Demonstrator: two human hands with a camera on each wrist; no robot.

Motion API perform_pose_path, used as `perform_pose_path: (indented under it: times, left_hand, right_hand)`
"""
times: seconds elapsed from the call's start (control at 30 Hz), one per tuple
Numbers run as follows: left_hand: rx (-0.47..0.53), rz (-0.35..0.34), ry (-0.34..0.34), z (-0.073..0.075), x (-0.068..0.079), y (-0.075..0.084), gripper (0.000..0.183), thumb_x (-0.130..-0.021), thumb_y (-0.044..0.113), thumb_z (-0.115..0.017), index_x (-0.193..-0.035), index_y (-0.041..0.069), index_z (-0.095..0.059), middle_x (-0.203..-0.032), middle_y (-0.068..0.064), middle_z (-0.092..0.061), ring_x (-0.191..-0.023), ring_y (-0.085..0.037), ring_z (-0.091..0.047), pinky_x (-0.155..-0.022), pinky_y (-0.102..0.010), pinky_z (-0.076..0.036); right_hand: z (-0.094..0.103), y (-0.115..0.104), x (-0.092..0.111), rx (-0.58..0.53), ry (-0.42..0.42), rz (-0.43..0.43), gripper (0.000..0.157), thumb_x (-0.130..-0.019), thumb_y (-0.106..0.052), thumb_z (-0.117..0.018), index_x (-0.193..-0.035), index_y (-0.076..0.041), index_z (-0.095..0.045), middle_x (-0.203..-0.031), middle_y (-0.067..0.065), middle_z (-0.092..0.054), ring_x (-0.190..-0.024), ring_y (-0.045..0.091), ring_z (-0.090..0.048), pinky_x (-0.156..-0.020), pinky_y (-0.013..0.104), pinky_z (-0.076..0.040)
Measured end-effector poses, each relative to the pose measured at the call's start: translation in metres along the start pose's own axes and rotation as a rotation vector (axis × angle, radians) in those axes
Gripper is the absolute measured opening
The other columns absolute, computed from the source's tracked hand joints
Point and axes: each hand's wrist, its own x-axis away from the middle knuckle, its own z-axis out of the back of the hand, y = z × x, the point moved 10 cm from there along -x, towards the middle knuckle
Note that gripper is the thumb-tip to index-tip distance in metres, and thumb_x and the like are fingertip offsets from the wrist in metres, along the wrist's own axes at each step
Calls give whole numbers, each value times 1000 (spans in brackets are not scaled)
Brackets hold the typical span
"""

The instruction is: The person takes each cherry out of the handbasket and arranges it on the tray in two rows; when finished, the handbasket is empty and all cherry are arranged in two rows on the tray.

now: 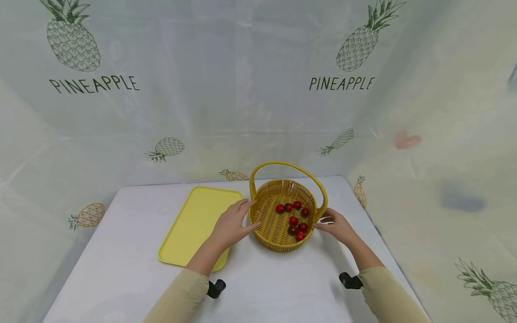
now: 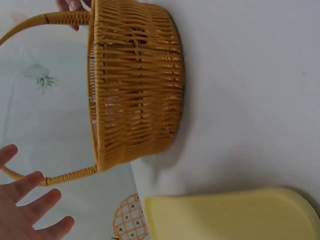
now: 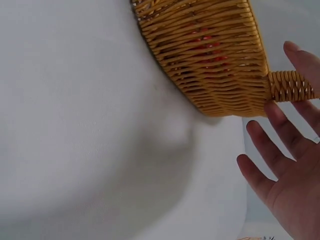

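A yellow-brown wicker basket [image 1: 278,246] with a tall arched handle [image 1: 284,164] stands upright on the white table. Several small round red fruits [image 1: 293,220], resembling cherries, lie inside it, mostly on the right. My left hand [image 1: 231,226] is at the basket's left side, fingers spread, thumb tip near the rim; in the left wrist view its fingers [image 2: 35,207] show apart from the wicker. On the other side, my right hand [image 1: 336,225] is beside the handle's right base [image 3: 292,86], with thumb and fingers loosely extended on either side of it.
A yellow rectangular tray [image 1: 194,224] lies flat on the table [image 1: 278,291] left of the basket, partly under my left forearm. Pale curtains [image 1: 242,103] printed with pineapples hang behind the table and at both sides.
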Motion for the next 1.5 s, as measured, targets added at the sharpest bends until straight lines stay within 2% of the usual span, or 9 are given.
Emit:
perform_pose_path:
  times: [0.23,0.43,0.63,0.77,0.87,0.97,1.07,1.27,1.5]
  left_hand:
    - [165,13,-41,-15,-19,14,68,-92,54,-59,-147,17,-43,-146,-9,-43,-133,-30,-41,-105,-49,-37]
    - [281,39,-78,-30,-37,21,63,-94,51,-59,-144,16,-48,-144,-6,-47,-134,-27,-41,-107,-46,-35]
    - [359,95,-119,-42,-55,22,58,-94,45,-61,-142,15,-51,-144,-8,-47,-134,-29,-40,-107,-48,-34]
    - [411,110,-143,-48,-69,23,56,-94,42,-63,-140,12,-53,-142,-9,-50,-132,-30,-43,-105,-49,-37]
    - [476,132,-163,-52,-76,22,52,-94,37,-65,-139,13,-54,-139,-10,-53,-128,-32,-48,-101,-50,-41]
    - [516,152,-174,-56,-84,18,48,-94,31,-67,-137,15,-55,-133,-11,-57,-122,-31,-52,-96,-48,-45]
    - [535,169,-176,-59,-91,14,46,-93,27,-69,-136,15,-57,-127,-11,-59,-116,-31,-55,-91,-45,-48]
    - [550,198,-220,-65,-102,13,44,-93,21,-69,-134,13,-58,-126,-15,-58,-109,-29,-57,-84,-41,-50]
    - [552,212,-266,-78,-114,12,41,-94,20,-68,-133,14,-60,-123,-16,-58,-102,-26,-58,-80,-40,-50]
  right_hand:
    - [0,6,-6,-80,29,-41,51,-85,-21,-78,-126,1,-57,-112,17,-62,-105,35,-59,-86,46,-51]
    - [-3,9,-8,-118,56,-66,53,-83,-18,-80,-126,4,-57,-111,18,-64,-102,33,-60,-84,43,-51]
    - [-6,15,-10,-132,64,-111,53,-84,-18,-79,-128,2,-56,-116,19,-63,-105,33,-59,-88,47,-49]
    - [-11,21,-9,-154,65,-177,55,-86,-18,-77,-131,1,-53,-121,21,-59,-105,33,-59,-85,42,-52]
    - [-15,22,-8,-214,64,-218,59,-87,-13,-76,-135,3,-48,-123,24,-55,-103,32,-61,-81,38,-55]
    - [-19,20,-7,-296,58,-234,60,-88,-8,-74,-138,4,-44,-123,27,-52,-100,32,-63,-79,39,-56]
    - [-22,19,-7,-352,76,-247,57,-88,-3,-72,-138,4,-44,-122,27,-52,-98,30,-64,-78,40,-56]
    - [-25,16,-5,-363,100,-241,56,-89,-1,-69,-138,4,-43,-123,28,-50,-94,27,-65,-77,37,-56]
    - [-27,15,0,-442,111,-226,54,-91,1,-63,-140,6,-40,-126,29,-46,-95,29,-65,-81,42,-55]
